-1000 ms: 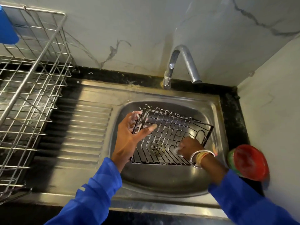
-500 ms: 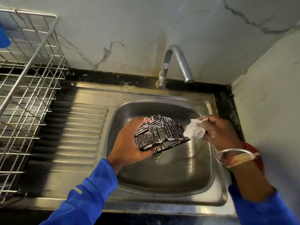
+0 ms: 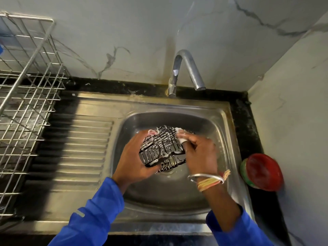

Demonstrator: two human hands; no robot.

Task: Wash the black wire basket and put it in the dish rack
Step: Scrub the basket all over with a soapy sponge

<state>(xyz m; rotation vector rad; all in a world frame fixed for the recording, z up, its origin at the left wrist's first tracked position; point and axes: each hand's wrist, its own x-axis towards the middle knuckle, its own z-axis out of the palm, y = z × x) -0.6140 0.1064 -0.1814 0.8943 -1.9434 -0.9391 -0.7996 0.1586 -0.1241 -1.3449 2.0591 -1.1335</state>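
Observation:
The black wire basket [image 3: 162, 148] is held above the steel sink bowl [image 3: 220, 132], turned over and streaked with white foam. My left hand [image 3: 132, 159] grips it from the left side. My right hand [image 3: 200, 153] presses a small white soapy scrubber [image 3: 181, 137] against the basket's right edge. The metal wire dish rack [image 3: 26, 107] stands at the far left on the counter. No water comes out of the tap.
A chrome tap [image 3: 186, 70] rises behind the sink. A ribbed steel drainboard [image 3: 76, 148] lies between sink and rack. A red and green round container [image 3: 262, 172] sits on the black counter at the right, near the side wall.
The basket came up off the sink bottom in my left hand and turned over. My right hand lifted the white scrubber, then brought it down onto the basket.

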